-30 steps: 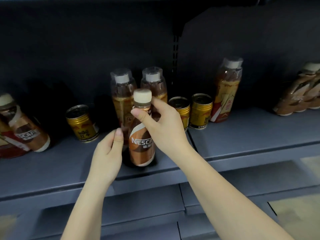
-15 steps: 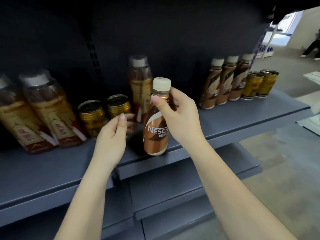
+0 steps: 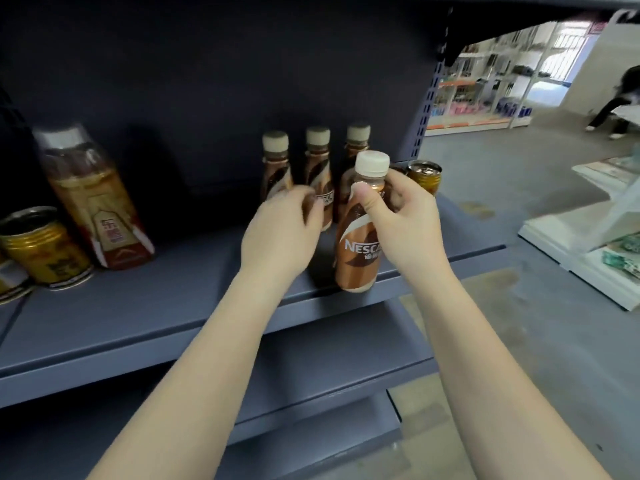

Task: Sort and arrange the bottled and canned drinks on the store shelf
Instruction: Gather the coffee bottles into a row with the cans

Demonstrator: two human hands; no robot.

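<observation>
My right hand (image 3: 405,223) grips a brown Nescafe bottle (image 3: 360,244) with a cream cap, upright at the front edge of the dark grey shelf (image 3: 173,306). Behind it stand three matching Nescafe bottles (image 3: 317,168) in a row. My left hand (image 3: 280,233) reaches among them, fingers curled around the lower part of the left and middle bottles; whether it grips one is unclear. A gold can (image 3: 424,176) stands right of the row, partly hidden by my right hand.
At the far left stand a tall tea bottle (image 3: 93,199) and a gold can (image 3: 45,251). The shelf ends at an upright post (image 3: 429,95) on the right. Beyond it lie open floor, white display units (image 3: 588,244) and a person (image 3: 620,102) in the distance.
My view and both hands have moved right along the shelf. The held Nescafe bottle now stands in front of the row of three, and my left hand has reached in among them.
</observation>
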